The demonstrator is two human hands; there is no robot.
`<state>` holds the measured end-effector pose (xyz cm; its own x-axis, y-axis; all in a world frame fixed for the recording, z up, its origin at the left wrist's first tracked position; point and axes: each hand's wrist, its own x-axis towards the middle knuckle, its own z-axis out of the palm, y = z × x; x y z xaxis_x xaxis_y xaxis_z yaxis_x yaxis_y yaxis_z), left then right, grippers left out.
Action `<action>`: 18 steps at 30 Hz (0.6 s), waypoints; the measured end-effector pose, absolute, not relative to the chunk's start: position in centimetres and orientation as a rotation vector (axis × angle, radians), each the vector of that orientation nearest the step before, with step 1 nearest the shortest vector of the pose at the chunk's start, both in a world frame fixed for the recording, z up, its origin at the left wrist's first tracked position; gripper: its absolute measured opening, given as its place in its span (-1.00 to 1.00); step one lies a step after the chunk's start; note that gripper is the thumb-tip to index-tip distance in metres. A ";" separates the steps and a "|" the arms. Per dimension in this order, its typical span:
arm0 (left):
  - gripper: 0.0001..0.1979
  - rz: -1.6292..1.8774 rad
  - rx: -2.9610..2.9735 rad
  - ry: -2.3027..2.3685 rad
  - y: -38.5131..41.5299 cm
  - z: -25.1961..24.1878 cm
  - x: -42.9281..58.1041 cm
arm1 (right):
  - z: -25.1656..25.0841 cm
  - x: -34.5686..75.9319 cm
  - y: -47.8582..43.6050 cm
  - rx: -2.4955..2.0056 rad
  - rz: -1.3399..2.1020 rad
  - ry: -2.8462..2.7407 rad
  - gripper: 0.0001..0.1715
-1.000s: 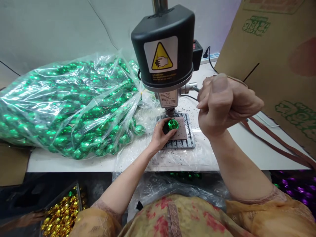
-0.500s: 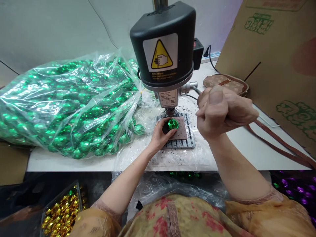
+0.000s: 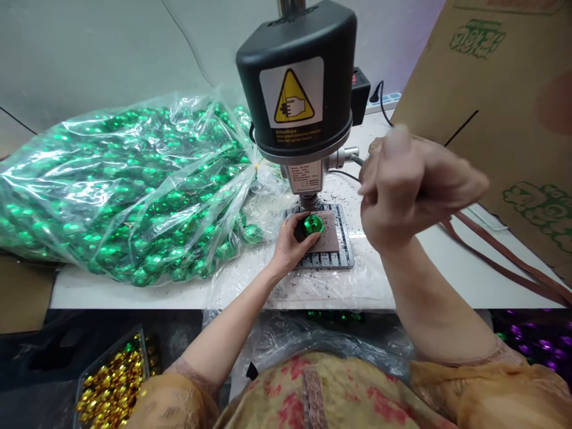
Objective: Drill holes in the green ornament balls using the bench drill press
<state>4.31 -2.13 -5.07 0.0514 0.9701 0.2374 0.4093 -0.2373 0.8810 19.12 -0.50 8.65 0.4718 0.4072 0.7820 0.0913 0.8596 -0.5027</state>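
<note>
A black bench drill press (image 3: pixel 295 77) with a yellow hand-warning sticker stands in front of me. Under its chuck (image 3: pixel 309 201), my left hand (image 3: pixel 290 241) grips a shiny green faceted bead (image 3: pixel 313 224) between thumb and fingers. The bead rests over a brown square board (image 3: pixel 329 232) on the slotted metal base (image 3: pixel 345 253). At the right of the press, my right hand (image 3: pixel 402 190) is wrapped round the feed lever (image 3: pixel 356 159); most of the lever is hidden behind the fist. Dark shavings lie scattered round the base.
A clear bag of green beads (image 3: pixel 134 196) fills the table's left side. To the right stand a cardboard box (image 3: pixel 504 119) and a brown-strapped bag (image 3: pixel 500 259). Below the table edge are a bin of gold beads (image 3: pixel 111 381) and purple beads (image 3: pixel 536 345).
My right hand, with the lever, has shifted slightly up and to the right. My left hand and the green bead stay in nearly the same place.
</note>
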 end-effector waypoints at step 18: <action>-0.62 0.901 2.531 0.699 -12.2 -6.5 5.1 | 12.7 18.9 0.3 -0.360 0.110 -1.115 -0.44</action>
<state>5.09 -12.17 -6.52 0.6737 0.5597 0.4825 0.3277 -0.8115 0.4837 18.93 0.29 12.68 0.4415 0.2648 0.8573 0.0919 0.9371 -0.3368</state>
